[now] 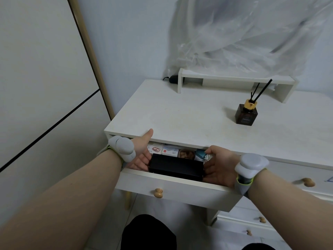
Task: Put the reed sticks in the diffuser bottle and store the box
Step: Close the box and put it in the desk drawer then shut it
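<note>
Holding the black box (176,167) by its ends, left hand (142,152) and right hand (219,166) both in a firm grip, over the open drawer (173,191). Bottle (246,114) with sticks (261,91) sits on my desk (180,112).

Long black box (176,167) flat in open drawer (173,188); 3 black reeds (261,92) upright in amber bottle (246,114).

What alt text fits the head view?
Two hands, left hand and right hand, hold a black box over an open desk drawer. A diffuser bottle with reed sticks stands on the desk.
</note>
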